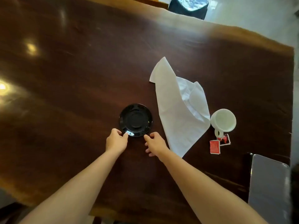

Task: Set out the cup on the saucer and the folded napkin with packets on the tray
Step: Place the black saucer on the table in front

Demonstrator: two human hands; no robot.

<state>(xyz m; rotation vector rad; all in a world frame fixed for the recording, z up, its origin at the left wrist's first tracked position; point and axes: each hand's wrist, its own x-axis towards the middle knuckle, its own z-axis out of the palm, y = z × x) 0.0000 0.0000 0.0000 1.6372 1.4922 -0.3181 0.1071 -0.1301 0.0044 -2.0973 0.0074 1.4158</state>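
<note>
A black saucer (135,120) lies on the dark wooden table (72,75), empty. My left hand (116,140) touches its near left rim with thumb and fingertips. My right hand (155,144) is at its near right rim, fingers spread, and I cannot tell if it touches. To the right lies a white napkin (176,110), loosely spread and partly folded over. A white cup (223,120) stands beyond it, handle toward me. Two red packets (219,143) lie beside the cup's handle. A grey tray (270,188) rests at the table's near right corner.
The table's right edge runs close behind the cup and tray. A dark object with a shiny top (188,7) stands on the floor past the far edge. Bright light reflections mark the table's left side.
</note>
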